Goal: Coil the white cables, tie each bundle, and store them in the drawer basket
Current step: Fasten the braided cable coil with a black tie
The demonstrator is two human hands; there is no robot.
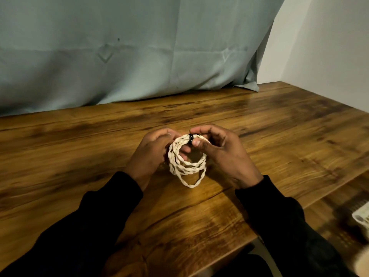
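Now: coil (187, 160) held upright between both hands, just above table (259, 120), loops hanging toward the wearer, lowest loop near the wood. Black tie (191, 138) at top of coil, on the far side. Right hand (221, 154) curled, thumb and forefinger pinching coil at the tie. Left hand (153, 154) curled round coil's left rim, fingertips reaching through the opening. Coil plane roughly facing the camera; opening clear. Tie nearer right hand, so tightening likely falls to the right, left steadying. Judged step: tying, not yet finished. White perforated edge (362, 216) at lower right, below table level, possibly the drawer basket; too little visible to confirm.
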